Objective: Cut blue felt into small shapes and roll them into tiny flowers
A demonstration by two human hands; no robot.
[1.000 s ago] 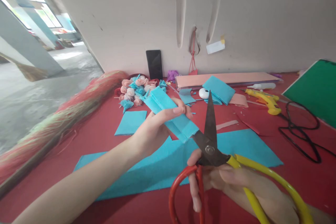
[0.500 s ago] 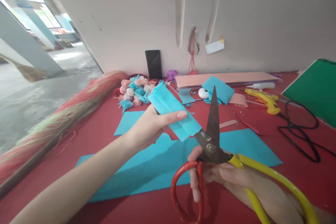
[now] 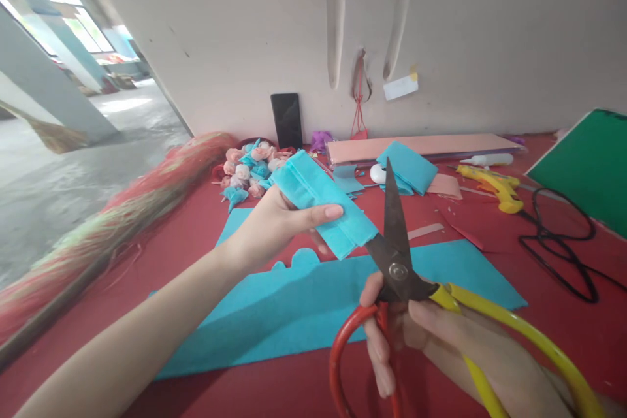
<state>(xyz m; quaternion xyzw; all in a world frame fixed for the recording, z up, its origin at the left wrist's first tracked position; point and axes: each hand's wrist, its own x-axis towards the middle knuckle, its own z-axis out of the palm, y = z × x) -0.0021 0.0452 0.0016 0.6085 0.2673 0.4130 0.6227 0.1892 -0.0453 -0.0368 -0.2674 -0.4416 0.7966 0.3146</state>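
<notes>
My left hand pinches a folded strip of blue crepe paper, thumb on top and fingers beneath. Large scissors with one red and one yellow handle are in my right hand. Their blades stand apart; the lower one goes behind the near end of the folded strip, so its tip is hidden. The other blade points up, away from the paper. Under both hands a long sheet of blue paper lies on the red table, with small rounded blue pieces at its far edge.
Paper roses are heaped at the back left near an upright black phone. Farther right lie folded blue paper, a long pink stack, a yellow glue gun with black cord and a green board. Fringed material lines the left edge.
The scissor blades have drawn closer together and the scissors have shifted slightly right and down. My left hand and the folded strip have moved a little left, with the strip turned slightly.
</notes>
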